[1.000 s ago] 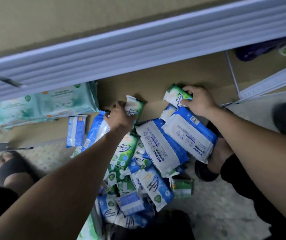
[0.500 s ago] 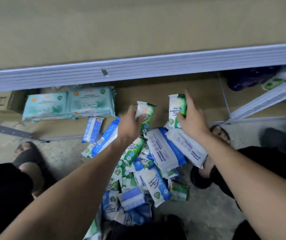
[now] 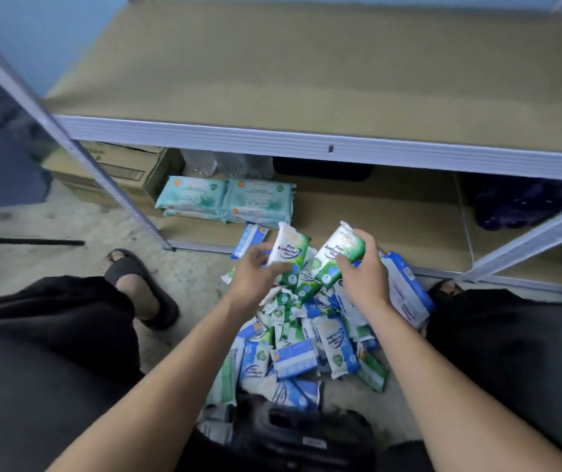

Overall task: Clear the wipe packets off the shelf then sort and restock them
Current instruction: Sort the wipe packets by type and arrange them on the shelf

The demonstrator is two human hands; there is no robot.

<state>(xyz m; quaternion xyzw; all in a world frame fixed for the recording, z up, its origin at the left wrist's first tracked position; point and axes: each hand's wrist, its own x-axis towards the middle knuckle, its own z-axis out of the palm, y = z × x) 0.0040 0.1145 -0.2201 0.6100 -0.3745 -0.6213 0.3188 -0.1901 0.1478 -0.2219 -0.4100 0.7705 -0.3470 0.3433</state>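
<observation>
a: head view. what have i got in each hand?

b: my left hand [image 3: 255, 277] pinches one green pine packet [image 3: 290, 255] between thumb and fingers. my right hand [image 3: 363, 281] is curled round a second green packet [image 3: 337, 248]. both stand roughly upright, labels toward me, just beside each other above the pile [image 3: 310, 356] on the floor [image 3: 187, 277].

a: why hold them like that?

b: i judge i'm matching them: same green label, so one sort. the other wipe packets, green and blue mixed, lie heaped between my knees, with the big blue-and-white packs [image 3: 409, 294] leaning at the pile's right edge. the teal packs [image 3: 228, 201] lie flat on the lower shelf [image 3: 392, 212]. the heap is off the upper shelf [image 3: 307, 73], so clearing looks done and sorting is the step in hand.

a: what differs from half a second ago?

b: then i held the two packets apart, down by the lower shelf's front. now they're raised and drawn together. my head has tipped up too: the upper board now runs back to the wall, and the shelf's left post has come into view.
</observation>
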